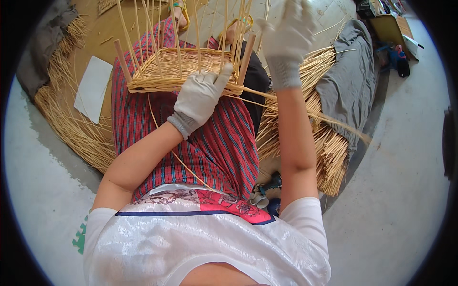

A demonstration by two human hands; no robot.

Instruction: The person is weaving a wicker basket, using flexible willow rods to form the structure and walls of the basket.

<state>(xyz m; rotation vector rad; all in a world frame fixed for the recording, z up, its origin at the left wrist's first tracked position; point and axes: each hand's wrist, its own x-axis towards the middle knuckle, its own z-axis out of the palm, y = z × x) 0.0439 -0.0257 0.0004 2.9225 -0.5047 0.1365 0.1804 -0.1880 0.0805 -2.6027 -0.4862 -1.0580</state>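
The left hand point(196, 95), in a pale cloth glove with a stretchy gray cuff, has its fingers curled on the front edge of the basket point(155, 87), near its right corner. The right hand point(286, 40) has the same kind of glove and is up in the air, past that corner. It is blurry, so I cannot tell if its fingers hold anything.

The basket sits on the person's lap, over a red checked cloth point(188, 159). Its bottom is bumpy and woven, with thin tan sticks standing up and a fat wooden peg point(246, 58) at the right. A thin strand point(155, 117) hangs from the front and curves down over the cloth.

A big pile of straw-colored sticks point(329, 162) lies on the right, partly under a wrinkly gray cloth point(350, 86). On the left, a smooth white sheet point(94, 88) lies near more long, thin sticks point(71, 131).
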